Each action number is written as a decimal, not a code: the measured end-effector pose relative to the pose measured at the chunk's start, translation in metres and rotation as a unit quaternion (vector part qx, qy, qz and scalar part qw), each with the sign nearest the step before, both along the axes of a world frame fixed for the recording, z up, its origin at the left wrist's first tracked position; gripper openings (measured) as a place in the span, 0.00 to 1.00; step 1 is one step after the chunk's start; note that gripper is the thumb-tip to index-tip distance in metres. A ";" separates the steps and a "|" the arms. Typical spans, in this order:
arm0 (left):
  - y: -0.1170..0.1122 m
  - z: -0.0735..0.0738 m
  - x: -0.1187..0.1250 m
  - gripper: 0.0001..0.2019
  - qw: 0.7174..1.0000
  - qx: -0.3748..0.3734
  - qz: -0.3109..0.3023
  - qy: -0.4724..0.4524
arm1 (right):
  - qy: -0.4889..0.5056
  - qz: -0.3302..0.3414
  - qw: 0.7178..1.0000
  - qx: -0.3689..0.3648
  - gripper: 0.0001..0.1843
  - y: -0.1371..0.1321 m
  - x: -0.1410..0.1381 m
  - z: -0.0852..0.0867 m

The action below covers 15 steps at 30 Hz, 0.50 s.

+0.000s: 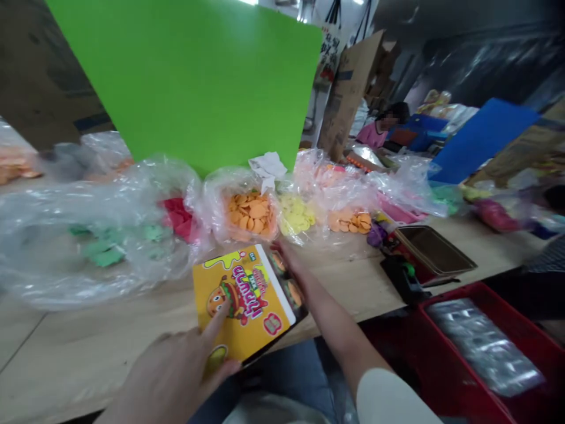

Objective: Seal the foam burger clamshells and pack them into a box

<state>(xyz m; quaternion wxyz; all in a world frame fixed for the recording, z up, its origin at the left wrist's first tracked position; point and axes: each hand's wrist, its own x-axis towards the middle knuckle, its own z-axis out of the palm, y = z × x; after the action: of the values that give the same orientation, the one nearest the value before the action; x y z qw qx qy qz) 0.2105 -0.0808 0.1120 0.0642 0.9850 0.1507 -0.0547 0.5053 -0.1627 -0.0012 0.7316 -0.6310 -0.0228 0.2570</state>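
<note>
My left hand [176,371] grips the near corner of a yellow card [242,300] printed with a cartoon burger, thumb under the edge and forefinger stretched across the print. Under the card lies a dark tray [289,288] with small burger pieces showing at its right edge. My right hand [291,265] reaches along that right edge, its fingertips at the tray's far corner; most of the fingers are hidden or blurred. Just beyond them stand clear bags of orange discs [251,215] and yellow pieces [296,215].
Plastic bags of green [106,250], red [179,218] and orange [351,221] parts line the wooden table [88,347]. A green board [198,76] stands behind. A brown tray [435,250] and a red crate [485,347] of clear packs sit right. Another person [382,126] sits far back.
</note>
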 end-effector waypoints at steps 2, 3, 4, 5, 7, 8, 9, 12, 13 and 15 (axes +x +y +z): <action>-0.007 0.008 0.004 0.31 0.998 0.000 -0.053 -0.036 | 0.027 0.000 1.000 -0.006 0.17 -0.020 -0.004 -0.002; -0.003 0.011 0.009 0.30 0.994 -0.002 -0.087 -0.062 | 0.037 -0.007 0.999 -0.011 0.18 -0.035 -0.012 -0.004; 0.005 0.013 0.018 0.26 0.989 -0.008 -0.123 -0.087 | 0.042 -0.016 0.999 -0.016 0.18 -0.053 -0.023 -0.005; 0.016 0.014 0.029 0.22 0.982 -0.020 -0.154 -0.106 | 0.040 -0.034 0.998 -0.020 0.18 -0.073 -0.038 -0.007; 0.040 0.013 0.058 0.16 0.970 -0.057 -0.196 -0.129 | 0.018 -0.092 0.995 -0.028 0.19 -0.106 -0.076 -0.010; 0.051 0.010 0.075 0.16 0.968 -0.081 -0.199 -0.130 | -0.016 -0.154 0.987 -0.033 0.20 -0.117 -0.097 -0.011; 0.059 0.008 0.092 0.17 0.968 -0.109 -0.188 -0.129 | -0.034 -0.191 0.980 -0.037 0.22 -0.123 -0.117 -0.011; 0.068 0.001 0.129 0.29 0.962 -0.200 -0.172 -0.074 | -0.018 -0.216 0.976 -0.010 0.27 -0.110 -0.155 -0.008; 0.067 -0.001 0.132 0.31 0.959 -0.216 -0.174 -0.059 | -0.015 -0.225 0.974 0.005 0.27 -0.099 -0.158 -0.006; 0.064 -0.008 0.125 0.29 0.963 -0.203 -0.161 -0.072 | -0.020 -0.238 0.971 0.033 0.26 -0.075 -0.148 -0.004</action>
<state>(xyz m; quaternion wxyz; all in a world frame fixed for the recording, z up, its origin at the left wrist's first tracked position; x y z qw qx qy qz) 0.3359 -0.0170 0.1040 0.2637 0.9639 -0.0297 -0.0228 0.3570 -0.2374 -0.0053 0.7914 -0.5991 0.1047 0.0618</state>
